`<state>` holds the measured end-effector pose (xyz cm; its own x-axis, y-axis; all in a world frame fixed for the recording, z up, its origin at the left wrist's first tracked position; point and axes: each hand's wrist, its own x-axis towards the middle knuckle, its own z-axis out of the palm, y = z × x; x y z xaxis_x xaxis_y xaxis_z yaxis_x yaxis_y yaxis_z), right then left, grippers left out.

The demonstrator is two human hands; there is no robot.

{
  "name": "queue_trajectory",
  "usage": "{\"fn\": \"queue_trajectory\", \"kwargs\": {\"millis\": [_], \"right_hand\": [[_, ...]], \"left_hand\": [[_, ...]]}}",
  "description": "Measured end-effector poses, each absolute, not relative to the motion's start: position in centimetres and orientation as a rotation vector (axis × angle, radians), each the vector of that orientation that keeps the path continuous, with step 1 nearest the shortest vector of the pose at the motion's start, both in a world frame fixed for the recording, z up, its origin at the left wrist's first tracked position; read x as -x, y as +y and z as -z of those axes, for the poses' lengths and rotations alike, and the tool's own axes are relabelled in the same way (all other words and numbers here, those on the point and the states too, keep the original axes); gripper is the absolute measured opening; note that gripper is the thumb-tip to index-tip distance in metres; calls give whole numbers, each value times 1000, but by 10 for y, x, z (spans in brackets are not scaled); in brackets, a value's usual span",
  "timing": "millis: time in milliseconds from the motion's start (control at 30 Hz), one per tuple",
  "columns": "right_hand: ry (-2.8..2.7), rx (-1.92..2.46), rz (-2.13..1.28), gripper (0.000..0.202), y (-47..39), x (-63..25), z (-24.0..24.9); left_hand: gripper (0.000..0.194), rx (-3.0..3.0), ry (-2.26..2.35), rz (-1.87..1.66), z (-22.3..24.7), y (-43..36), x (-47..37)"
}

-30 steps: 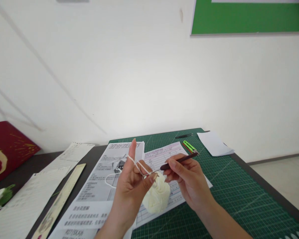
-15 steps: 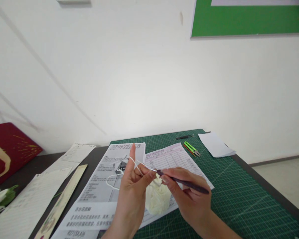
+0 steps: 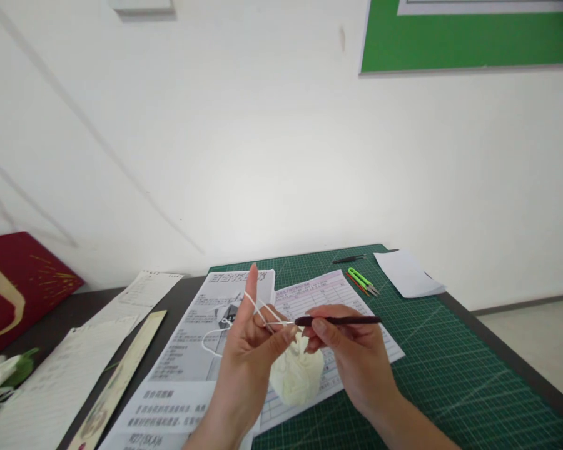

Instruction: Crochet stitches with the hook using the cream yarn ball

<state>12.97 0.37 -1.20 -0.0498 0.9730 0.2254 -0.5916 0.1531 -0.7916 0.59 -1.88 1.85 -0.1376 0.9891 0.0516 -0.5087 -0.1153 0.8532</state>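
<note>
White yarn [image 3: 212,347] loops over the raised index finger of my left hand [image 3: 248,359], whose thumb and other fingers pinch the strand. Between the fingers of my right hand [image 3: 351,350] is a crochet hook with a dark handle [image 3: 356,320]. The thin metal end of the hook points left and meets the yarn at my left fingertips. Below both hands a cream yarn ball [image 3: 298,378] rests on the printed sheets.
A green cutting mat [image 3: 450,369] carries a printed pattern [image 3: 169,362], a chart sheet [image 3: 328,294], green snips [image 3: 362,281], black tweezers [image 3: 349,259] and white paper [image 3: 406,275]. At left lie a ruler [image 3: 122,375], lined sheets [image 3: 65,375] and a red bag [image 3: 42,281].
The hook has turned from a downward slant to nearly level, and my right hand has rotated with it. The yarn now crosses in front of my left index finger. The view has shifted slightly.
</note>
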Motion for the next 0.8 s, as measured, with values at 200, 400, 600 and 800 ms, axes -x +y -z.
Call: {"fn": "queue_trajectory", "kwargs": {"millis": [200, 400, 600, 800], "right_hand": [[-1145, 631, -1000, 21, -3, -129, 15], [-1768, 457, -296, 55, -8, -142, 26], [-1625, 399, -555, 46, -4, -143, 21], [-1000, 454, -1276, 12, 0, -129, 11]], "left_hand": [[93, -711, 937, -1625, -10, -16, -11], [88, -540, 788, -1550, -12, -16, -10], [77, -602, 728, -1462, -18, -16, 0], [84, -736, 774, -1482, -24, -19, 3]]}}
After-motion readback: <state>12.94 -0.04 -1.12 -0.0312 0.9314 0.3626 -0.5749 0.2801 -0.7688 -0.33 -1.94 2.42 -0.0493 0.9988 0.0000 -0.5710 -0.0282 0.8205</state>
